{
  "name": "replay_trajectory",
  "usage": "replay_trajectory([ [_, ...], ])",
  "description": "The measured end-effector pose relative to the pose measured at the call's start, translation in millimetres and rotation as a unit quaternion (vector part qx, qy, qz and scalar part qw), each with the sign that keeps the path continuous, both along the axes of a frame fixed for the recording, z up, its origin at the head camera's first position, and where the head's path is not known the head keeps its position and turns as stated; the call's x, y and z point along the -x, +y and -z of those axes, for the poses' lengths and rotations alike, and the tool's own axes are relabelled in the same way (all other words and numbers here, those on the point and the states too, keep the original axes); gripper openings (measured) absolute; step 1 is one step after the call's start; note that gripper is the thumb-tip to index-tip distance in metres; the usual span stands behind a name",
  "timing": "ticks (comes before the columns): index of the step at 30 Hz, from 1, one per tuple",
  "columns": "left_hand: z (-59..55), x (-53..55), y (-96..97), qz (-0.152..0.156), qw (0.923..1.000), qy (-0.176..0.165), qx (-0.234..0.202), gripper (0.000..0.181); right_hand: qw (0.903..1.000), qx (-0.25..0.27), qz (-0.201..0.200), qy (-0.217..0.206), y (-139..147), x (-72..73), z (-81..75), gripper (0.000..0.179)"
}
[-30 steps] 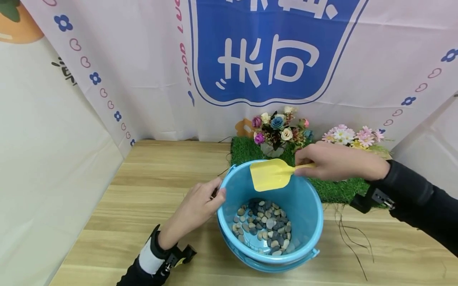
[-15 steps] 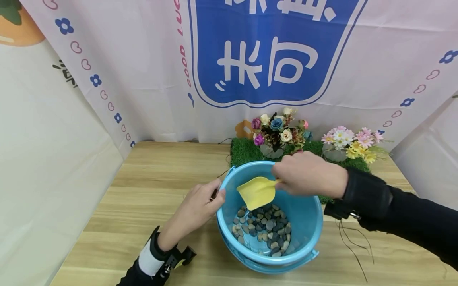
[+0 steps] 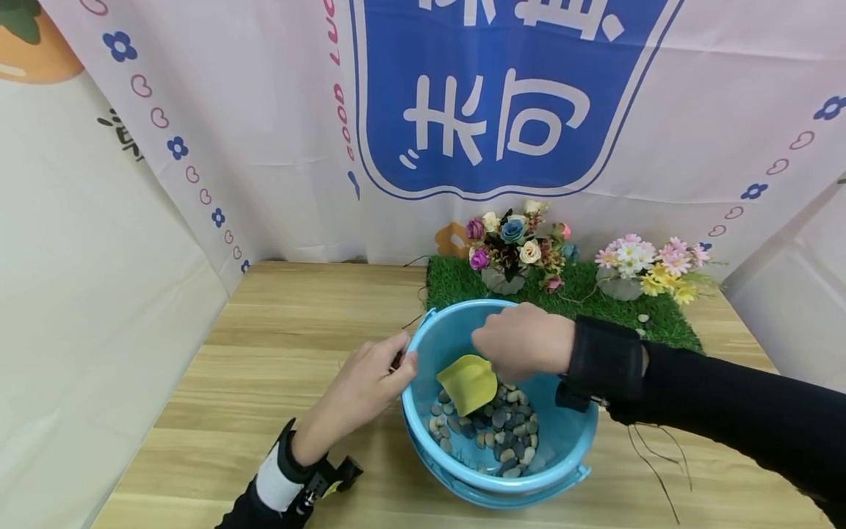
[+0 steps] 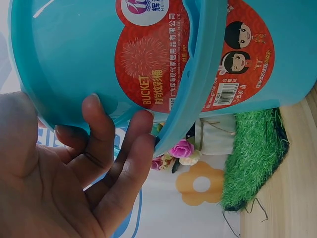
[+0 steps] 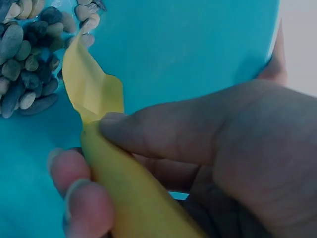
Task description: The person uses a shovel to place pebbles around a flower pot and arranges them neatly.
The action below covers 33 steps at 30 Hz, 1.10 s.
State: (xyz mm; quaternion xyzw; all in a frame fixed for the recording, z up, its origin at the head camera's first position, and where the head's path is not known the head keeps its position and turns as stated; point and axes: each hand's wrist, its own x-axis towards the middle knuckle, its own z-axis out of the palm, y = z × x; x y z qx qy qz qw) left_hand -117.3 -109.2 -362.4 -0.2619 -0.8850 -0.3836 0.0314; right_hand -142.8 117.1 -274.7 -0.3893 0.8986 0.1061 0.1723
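Note:
A light blue bucket [image 3: 575, 441] stands on the wooden table, with grey and tan pebbles [image 3: 505, 433] spread over its bottom. At its left rim, my left hand [image 3: 360, 386] grips the edge; in the left wrist view that hand's fingers [image 4: 133, 163] curl at the rim beside a red printed label [image 4: 143, 59]. My right hand [image 3: 525, 342] is inside the bucket's opening and holds a yellow toy shovel [image 3: 468, 386] by its handle. The shovel's blade points down and left, overlapping the pebbles. In the right wrist view, thumb and fingers wrap the yellow handle [image 5: 129, 183].
Behind the bucket lies a green turf mat [image 3: 667, 323] bearing two flower pots, one with mixed roses [image 3: 515, 242], one with pink and yellow daisies [image 3: 651, 264]. Thin dark strands [image 3: 651, 470] lie on the table [image 3: 264, 338] at right. A printed cloth [image 3: 297, 147] hangs behind.
My right hand has moved left and down into the bucket, bringing the shovel from above the far rim to the pebbles. My left hand has stayed at the rim.

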Motion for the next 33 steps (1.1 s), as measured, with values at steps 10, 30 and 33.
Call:
replay_trajectory([
  [10, 1.3, -0.3, -1.3, 0.003, 1.0, -0.004, -0.007, 0.017, 0.9992, -0.039, 0.003, -0.011, -14.8, -0.7, 12.1, 0.013],
  [30, 0.3, 0.4, -3.1, 0.001, 1.0, 0.006, -0.002, 0.016, 0.9744, -0.04, -0.025, -0.22, -9.5, 30.0, 42.6, 0.043],
  [33, 0.9, 0.3, -2.3, 0.005, 1.0, 0.005, -0.002, 0.016, 0.9678, -0.018, -0.034, -0.249, -6.4, 35.4, 45.8, 0.045],
])
